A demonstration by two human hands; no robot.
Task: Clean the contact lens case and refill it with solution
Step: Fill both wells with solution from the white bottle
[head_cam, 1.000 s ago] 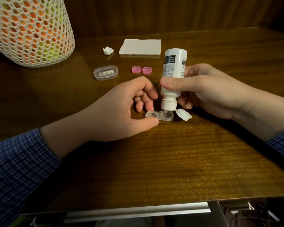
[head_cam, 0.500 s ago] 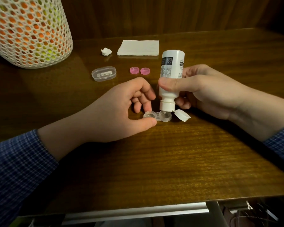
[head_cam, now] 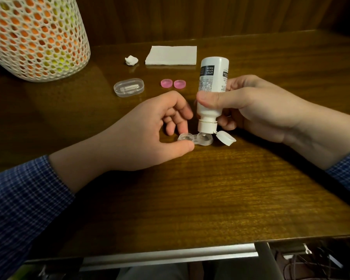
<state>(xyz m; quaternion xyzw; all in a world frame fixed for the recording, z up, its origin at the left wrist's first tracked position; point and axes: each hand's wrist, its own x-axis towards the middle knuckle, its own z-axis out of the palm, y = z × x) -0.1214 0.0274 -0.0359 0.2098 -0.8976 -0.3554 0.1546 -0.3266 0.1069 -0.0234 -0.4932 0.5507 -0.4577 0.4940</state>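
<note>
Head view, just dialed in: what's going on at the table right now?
The right hand holds the solution bottle upside down, its nozzle over the right well of the clear lens case. The left hand pinches the case's left well to steady it. Two pink caps lie off, behind the hands.
</note>
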